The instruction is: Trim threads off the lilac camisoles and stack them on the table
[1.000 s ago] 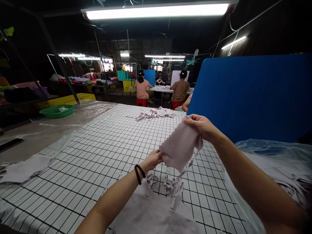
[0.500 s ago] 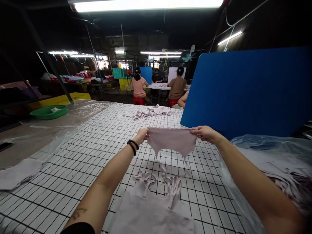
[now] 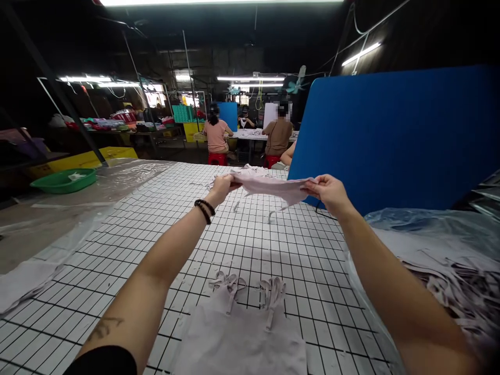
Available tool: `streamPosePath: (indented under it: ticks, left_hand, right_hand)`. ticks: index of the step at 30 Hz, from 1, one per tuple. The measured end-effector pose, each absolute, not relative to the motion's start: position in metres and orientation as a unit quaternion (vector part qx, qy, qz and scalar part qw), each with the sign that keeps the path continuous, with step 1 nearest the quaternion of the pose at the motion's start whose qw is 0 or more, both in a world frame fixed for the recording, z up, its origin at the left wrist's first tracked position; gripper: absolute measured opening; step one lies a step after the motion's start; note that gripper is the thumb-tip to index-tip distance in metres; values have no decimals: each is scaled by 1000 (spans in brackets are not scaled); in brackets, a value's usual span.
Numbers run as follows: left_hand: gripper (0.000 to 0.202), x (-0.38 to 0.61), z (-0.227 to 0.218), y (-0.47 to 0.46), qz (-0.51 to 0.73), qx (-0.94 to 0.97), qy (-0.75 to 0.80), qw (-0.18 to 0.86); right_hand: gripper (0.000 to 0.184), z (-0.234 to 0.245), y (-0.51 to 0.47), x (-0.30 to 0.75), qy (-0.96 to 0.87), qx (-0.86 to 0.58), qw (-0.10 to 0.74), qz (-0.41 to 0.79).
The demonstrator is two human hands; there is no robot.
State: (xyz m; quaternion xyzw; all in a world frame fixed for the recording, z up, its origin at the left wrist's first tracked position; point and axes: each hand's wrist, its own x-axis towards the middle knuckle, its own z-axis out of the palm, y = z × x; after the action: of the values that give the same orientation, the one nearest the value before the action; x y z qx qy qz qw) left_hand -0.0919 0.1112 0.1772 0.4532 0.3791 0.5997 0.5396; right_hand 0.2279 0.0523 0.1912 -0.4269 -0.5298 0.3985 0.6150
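Observation:
Between my two hands a pale pinkish-grey strappy garment (image 3: pixel 271 186) is stretched out above the table, its thin straps dangling below. My left hand (image 3: pixel 222 189) pinches one top corner, with dark beaded bracelets on that wrist. The opposite corner is pinched by my right hand (image 3: pixel 330 194). On the gridded table (image 3: pixel 164 229) close to my body lies a flat stack of like garments (image 3: pixel 242 333), looped straps at its far end. Behind the held piece a loose heap of the same fabric (image 3: pixel 252 170) is partly hidden.
A tall blue panel (image 3: pixel 390 135) stands at the right, beside a clear plastic bag (image 3: pixel 390 221) and a pile of strappy pieces (image 3: pixel 461 291). A green basin (image 3: pixel 64 180) sits at left. Several people work at a far table (image 3: pixel 253 134).
Both hands have risen and moved farther away, carrying the garment toward the far heap. The garment has tipped from hanging upright to nearly flat. The view has shifted slightly.

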Motion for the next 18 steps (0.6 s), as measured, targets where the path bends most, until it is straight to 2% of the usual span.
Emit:
streamPosePath:
  ticks: [5,10,13,18]
  left_hand:
    - [10,-126,106,19,495,477,422,591]
    - [8,-156,44,-60,370,502,511,592]
    - [6,-166,31,-91,362,499,519,592]
    - [6,-174,38,-134,372,588,509,507]
  right_hand:
    - [43,131,-40,219,-587,-515,447,437]
    - [24,59,-130,197,-650,-535,278,463]
    - [24,41,-169,191,-657,-557,268,432]
    - [24,50,-219,197,-628,-594,353,358]
